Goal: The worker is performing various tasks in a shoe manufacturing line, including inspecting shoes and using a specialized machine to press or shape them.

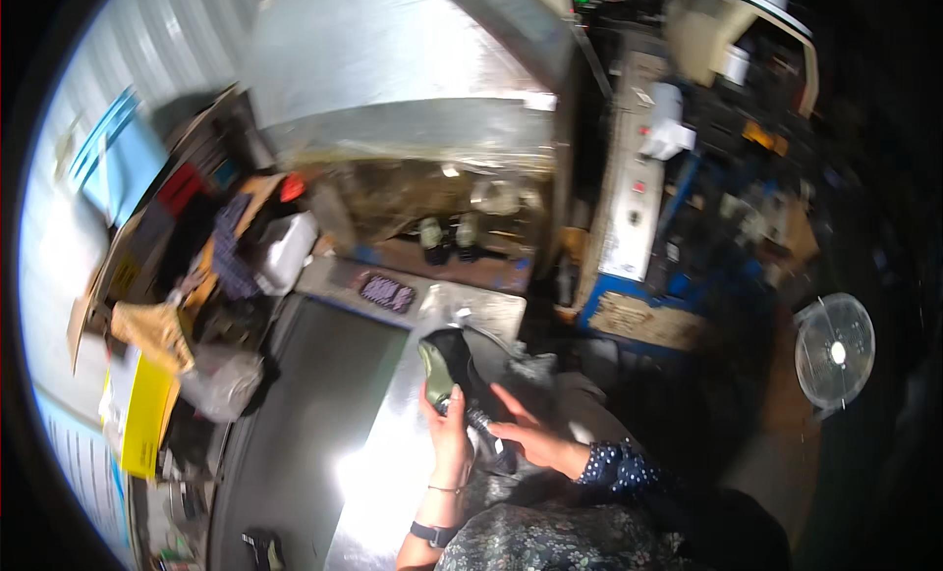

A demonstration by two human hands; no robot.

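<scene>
A black shoe with an olive-green sole [433,368] is held up over the metal worktop, tilted with its sole facing left. My left hand [448,435] grips it from the left, the thumb pressed across the shoe near the sole edge. On the other side my right hand [535,438] holds the laced, upper part, with fingers and thumb bent against it. The parts of the fingers behind the shoe are hidden. Beneath my hands is the shiny metal worktop [388,453].
A dark conveyor belt [314,394] runs along the left, with another dark shoe [261,548] at its near end. Ahead, two shoes [449,239] stand inside the opening of a large metal hood [393,51]. Cluttered boxes [147,414] line the left; a round clear disc [834,350] is at right.
</scene>
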